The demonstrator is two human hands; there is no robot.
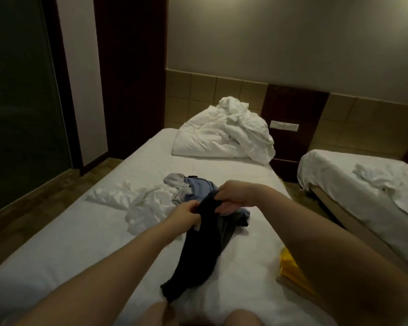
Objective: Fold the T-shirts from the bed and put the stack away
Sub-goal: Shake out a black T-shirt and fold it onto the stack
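T-shirt [198,250] (dark), gripped between both hands [186,211] [231,196]

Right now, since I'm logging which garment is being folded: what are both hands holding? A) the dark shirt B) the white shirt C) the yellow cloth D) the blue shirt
A: the left hand and right hand both grip the dark shirt, which trails onto the bed.

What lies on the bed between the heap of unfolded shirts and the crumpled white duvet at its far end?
Only bare white sheet, as the head view shows, separates the heap of shirts from the duvet.
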